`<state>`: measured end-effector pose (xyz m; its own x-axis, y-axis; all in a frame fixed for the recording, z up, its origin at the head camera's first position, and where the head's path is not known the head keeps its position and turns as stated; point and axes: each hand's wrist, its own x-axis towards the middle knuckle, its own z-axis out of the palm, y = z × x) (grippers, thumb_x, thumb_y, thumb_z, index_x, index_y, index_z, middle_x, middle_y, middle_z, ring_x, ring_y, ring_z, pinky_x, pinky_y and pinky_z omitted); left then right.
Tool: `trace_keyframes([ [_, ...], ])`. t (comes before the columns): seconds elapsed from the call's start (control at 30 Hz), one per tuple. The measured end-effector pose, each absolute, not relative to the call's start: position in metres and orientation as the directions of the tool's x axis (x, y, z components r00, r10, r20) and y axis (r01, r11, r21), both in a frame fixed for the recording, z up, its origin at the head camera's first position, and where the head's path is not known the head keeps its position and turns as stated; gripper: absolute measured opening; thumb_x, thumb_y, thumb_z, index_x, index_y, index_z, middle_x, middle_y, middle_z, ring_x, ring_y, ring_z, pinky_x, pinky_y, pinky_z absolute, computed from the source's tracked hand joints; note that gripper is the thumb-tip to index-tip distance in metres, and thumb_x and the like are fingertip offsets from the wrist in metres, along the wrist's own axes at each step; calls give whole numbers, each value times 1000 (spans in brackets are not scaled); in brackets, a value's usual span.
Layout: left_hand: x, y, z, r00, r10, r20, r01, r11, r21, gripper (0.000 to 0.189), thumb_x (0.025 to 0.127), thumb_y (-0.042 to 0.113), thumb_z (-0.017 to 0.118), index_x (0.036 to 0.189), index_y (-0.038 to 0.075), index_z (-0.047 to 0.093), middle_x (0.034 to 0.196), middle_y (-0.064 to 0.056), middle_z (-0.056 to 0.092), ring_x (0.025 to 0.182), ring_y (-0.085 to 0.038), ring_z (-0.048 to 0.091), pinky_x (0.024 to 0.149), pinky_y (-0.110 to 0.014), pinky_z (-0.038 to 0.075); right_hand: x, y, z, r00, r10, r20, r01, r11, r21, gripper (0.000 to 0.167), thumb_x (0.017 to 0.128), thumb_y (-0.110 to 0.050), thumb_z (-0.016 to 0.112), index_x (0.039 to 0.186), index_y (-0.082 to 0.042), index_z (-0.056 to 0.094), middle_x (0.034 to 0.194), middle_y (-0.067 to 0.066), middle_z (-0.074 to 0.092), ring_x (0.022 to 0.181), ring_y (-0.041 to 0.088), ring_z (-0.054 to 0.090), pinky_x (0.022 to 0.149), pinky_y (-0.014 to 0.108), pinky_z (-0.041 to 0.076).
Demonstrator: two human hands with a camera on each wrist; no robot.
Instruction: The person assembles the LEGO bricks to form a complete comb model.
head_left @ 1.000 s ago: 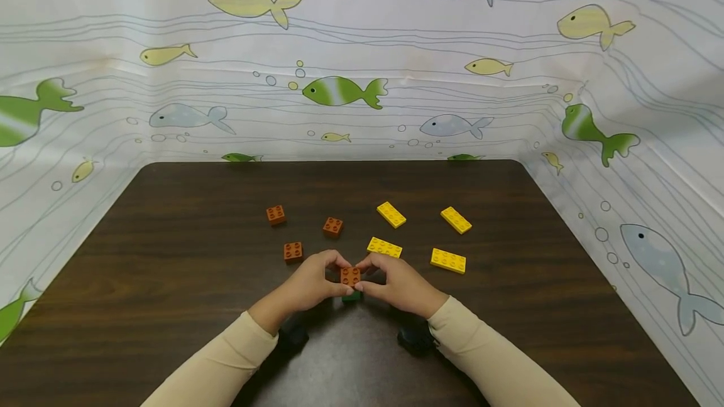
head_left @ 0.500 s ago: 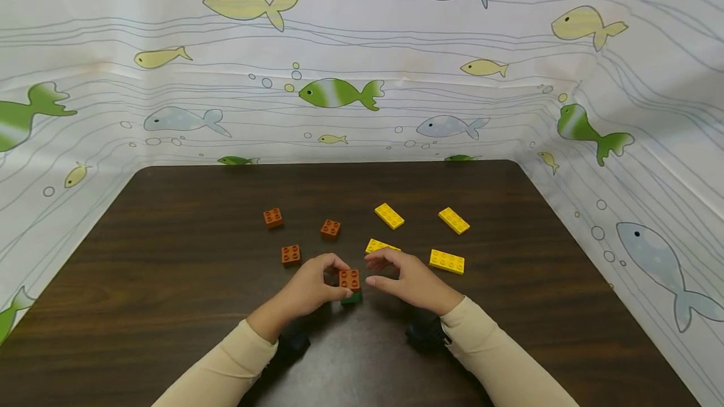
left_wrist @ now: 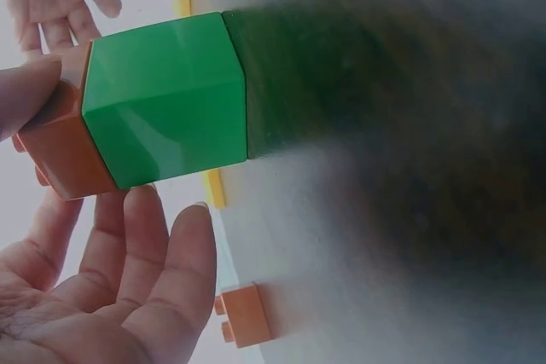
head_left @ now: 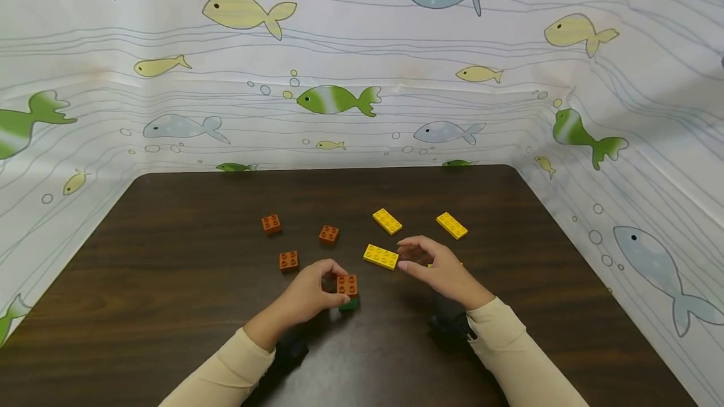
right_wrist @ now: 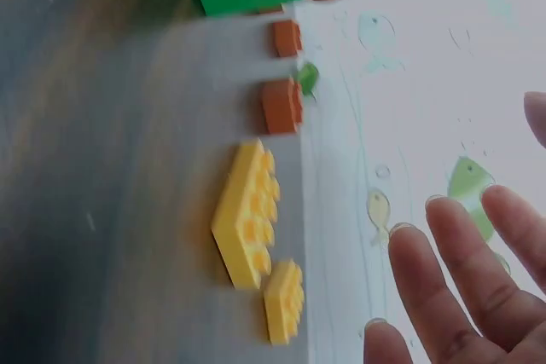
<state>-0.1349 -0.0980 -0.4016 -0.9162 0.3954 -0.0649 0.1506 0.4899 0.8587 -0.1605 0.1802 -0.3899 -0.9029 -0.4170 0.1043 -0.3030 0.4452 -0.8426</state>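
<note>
My left hand [head_left: 310, 294] holds an orange building brick [head_left: 347, 284] between thumb and fingers, and this brick sits on top of a green brick [left_wrist: 166, 104]. In the left wrist view the green brick stands on the table, with my fingertips at its side. My right hand [head_left: 444, 271] hovers at the right, fingers spread and loosely bent, holding nothing. Just left of its fingertips lies a flat yellow brick [head_left: 381, 257]. Another yellow brick is mostly hidden behind the right hand in the head view.
Three loose orange bricks [head_left: 289, 261] lie on the left part of the dark wooden table [head_left: 170, 306]. Two more flat yellow bricks, one of them at the far right [head_left: 452, 225], lie towards the back. A fish-patterned cloth [head_left: 351, 36] surrounds the table's back and sides.
My right hand has let go of the orange brick and moved right, past the near yellow brick. The left hand has kept its hold on the stacked bricks.
</note>
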Motion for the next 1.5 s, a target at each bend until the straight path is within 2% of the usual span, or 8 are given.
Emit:
trace_keyframes([
  [0.17,-135,-97,-402,-916,397,-64,149,483,863,30,82,12,76,107,5,61,102,-5,59,88,-22,54,70,-34,46,-165,196,-387,-927,-363,96,-277,488,-828,40,92,-21,66,126,-1,56,120,11,62,107,26,59,88,40,47],
  [0.53,-136,-97,-402,-916,395,-68,146,485,862,30,83,12,75,108,5,61,103,-6,59,89,-21,54,71,-34,48,-174,224,-395,-962,-269,41,-197,585,-787,46,93,-26,64,129,0,54,126,16,59,110,31,58,92,47,48],
  [0.83,-136,-96,-402,-919,387,-72,133,476,869,30,82,11,75,108,5,60,100,-5,60,91,-24,57,72,-34,48,-178,243,-398,-975,-219,-29,-132,684,-717,51,95,-32,62,133,0,52,132,21,55,120,38,51,99,56,40],
  [1.2,-137,-98,-402,-916,394,-80,128,474,871,32,83,12,75,110,6,60,103,-5,61,96,-25,56,75,-36,47,-179,252,-399,-963,-238,-129,-108,774,-624,52,92,-29,65,131,3,54,130,24,53,117,41,51,97,56,41],
  [1.5,-137,-97,-401,-916,390,-95,111,473,874,32,83,12,75,110,5,60,101,-6,60,93,-24,57,70,-33,48,-182,256,-407,-961,-233,-151,-94,783,-615,51,88,-23,70,129,4,55,129,24,55,117,40,53,96,53,43],
])
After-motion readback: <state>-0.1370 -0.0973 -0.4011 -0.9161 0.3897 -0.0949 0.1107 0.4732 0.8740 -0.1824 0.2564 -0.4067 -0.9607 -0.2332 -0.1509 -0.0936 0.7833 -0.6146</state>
